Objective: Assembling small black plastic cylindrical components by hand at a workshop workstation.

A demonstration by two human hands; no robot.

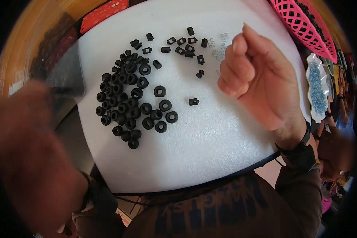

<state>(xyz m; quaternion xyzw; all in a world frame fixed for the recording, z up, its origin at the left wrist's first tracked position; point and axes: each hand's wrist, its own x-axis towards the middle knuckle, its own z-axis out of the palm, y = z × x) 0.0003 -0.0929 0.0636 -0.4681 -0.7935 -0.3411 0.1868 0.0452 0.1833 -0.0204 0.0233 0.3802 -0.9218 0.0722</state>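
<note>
My left hand (37,154) is a motion-smeared shape at the left, beside a clear plastic bin (82,75) of dark parts; its fingers cannot be made out. My right hand (258,71) hovers over the right side of the white foam-covered tabletop (210,150). Its fingers are curled and the thumb lies close against them; anything between them is hidden. A heap of round black rings (133,113) with holes lies left of centre. Farther back are several small black slotted barrels (180,50). One lone black barrel (193,102) sits nearer me. Tiny clear springs (218,54) lie beside my right hand.
A pink lattice basket (305,27) holding black parts stands at the far right. Below it is a white scalloped dish (317,89) of small bluish pieces. A red box (104,15) sits beyond the far left edge. Other people are visible at the right rim.
</note>
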